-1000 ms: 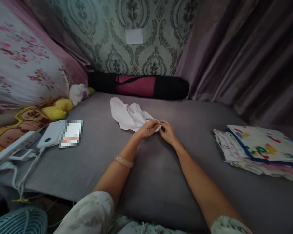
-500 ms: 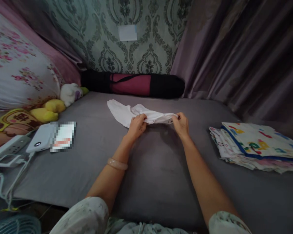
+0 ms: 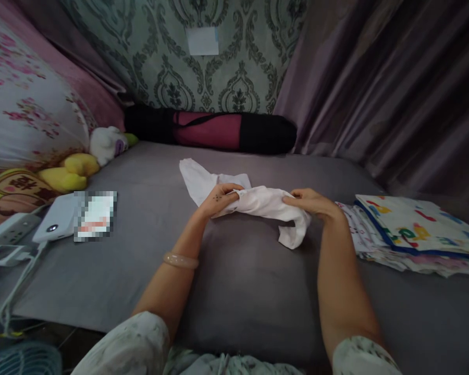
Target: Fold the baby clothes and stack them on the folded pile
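Note:
A thin white garment point(image 3: 263, 200) is bunched between my hands over the grey bedsheet. Whether it is a top or trousers I cannot make out. My left hand point(image 3: 223, 199) grips its middle, fingers curled into the fabric. At its right end my right hand point(image 3: 310, 202) pinches the cloth between thumb and fingers. One end of the garment droops below my right hand in a loop. The other end lies spread on the sheet beyond my left hand, pointing to the far left.
On the right is a stack of folded cloths point(image 3: 422, 229). At left lie a power strip point(image 3: 8, 229), a white power bank point(image 3: 58, 219), a blurred-out flat item point(image 3: 96, 214) and plush toys point(image 3: 76, 169). A black and red long bag point(image 3: 209, 129) runs along the wall.
My right hand has moved right and turned, and the garment's right end now hangs down in a loop. My left hand keeps its grip near the middle. The view has shifted slightly.

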`<state>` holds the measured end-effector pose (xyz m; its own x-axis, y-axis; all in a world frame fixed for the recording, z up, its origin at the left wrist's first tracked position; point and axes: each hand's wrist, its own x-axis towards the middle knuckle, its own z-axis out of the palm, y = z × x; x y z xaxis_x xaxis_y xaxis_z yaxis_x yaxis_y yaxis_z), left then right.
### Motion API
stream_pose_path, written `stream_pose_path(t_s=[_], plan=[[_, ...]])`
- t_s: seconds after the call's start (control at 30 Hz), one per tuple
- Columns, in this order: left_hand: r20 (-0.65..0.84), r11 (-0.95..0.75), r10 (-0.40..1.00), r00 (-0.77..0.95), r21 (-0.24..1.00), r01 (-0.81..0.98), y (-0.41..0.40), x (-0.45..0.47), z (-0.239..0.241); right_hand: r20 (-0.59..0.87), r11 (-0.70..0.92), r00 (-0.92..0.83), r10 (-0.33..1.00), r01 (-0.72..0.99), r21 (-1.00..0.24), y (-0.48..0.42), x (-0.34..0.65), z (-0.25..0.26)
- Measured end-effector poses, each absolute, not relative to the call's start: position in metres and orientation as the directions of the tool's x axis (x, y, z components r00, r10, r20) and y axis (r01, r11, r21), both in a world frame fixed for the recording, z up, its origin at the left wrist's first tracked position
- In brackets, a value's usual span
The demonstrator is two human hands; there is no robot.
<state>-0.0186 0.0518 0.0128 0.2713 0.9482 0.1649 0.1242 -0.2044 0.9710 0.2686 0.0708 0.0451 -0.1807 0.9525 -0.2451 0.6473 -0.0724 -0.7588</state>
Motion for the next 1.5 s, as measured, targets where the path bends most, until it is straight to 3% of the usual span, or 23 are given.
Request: stream_pose_path(t_s=[0.1, 0.17, 0.27, 0.33, 0.4, 0.47, 0.67, 0.9, 1.13, 1.5], plan=[[0.078, -0.110, 0.963, 0.259, 0.988, 0.111, 0.057, -0.014, -0.001, -0.295, -0.066, -0.118, 0.948, 0.834, -0.548, 0.081, 0.289, 0.028], [0.069, -0.101, 0.967, 0.245, 0.988, 0.121, 0.059, -0.013, -0.006, -0.245, -0.010, -0.108, 0.963, 0.899, -0.437, 0.084, 0.290, 0.023], [0.096, -0.127, 0.969, 0.228, 0.984, 0.127, 0.059, -0.013, -0.003, 0.051, 0.221, -0.222, 0.974, 0.865, -0.451, 0.081, 0.267, 0.029], [0.120, -0.155, 0.962, 0.245, 0.979, 0.130, 0.058, -0.013, 0.000, 0.247, 0.416, -0.336, 0.909, 0.757, -0.504, 0.077, 0.239, 0.033], [0.136, -0.179, 0.955, 0.263, 0.973, 0.146, 0.058, -0.013, 0.003, 0.317, 0.557, -0.460, 0.829, 0.636, -0.533, 0.073, 0.213, 0.035], [0.150, -0.199, 0.956, 0.253, 0.964, 0.177, 0.058, -0.013, 0.003, 0.318, 0.598, -0.512, 0.798, 0.605, -0.525, 0.071, 0.195, 0.033], [0.196, -0.255, 0.948, 0.251, 0.940, 0.229, 0.059, -0.020, 0.008, 0.285, 0.566, -0.491, 0.823, 0.661, -0.493, 0.075, 0.199, 0.027], [0.233, -0.243, 0.970, 0.075, 0.882, 0.403, 0.062, -0.057, 0.016, 0.302, 0.379, -0.235, 0.924, 0.666, -0.642, 0.088, 0.227, 0.020], [0.198, -0.218, 0.976, 0.093, 0.858, 0.464, 0.060, -0.082, 0.013, 0.251, 0.306, -0.184, 0.950, 0.696, -0.650, 0.094, 0.234, 0.009], [0.301, -0.253, 0.953, 0.018, 0.764, 0.594, 0.077, -0.081, -0.016, 0.246, 0.316, -0.202, 0.948, 0.689, -0.652, 0.096, 0.235, 0.008]])
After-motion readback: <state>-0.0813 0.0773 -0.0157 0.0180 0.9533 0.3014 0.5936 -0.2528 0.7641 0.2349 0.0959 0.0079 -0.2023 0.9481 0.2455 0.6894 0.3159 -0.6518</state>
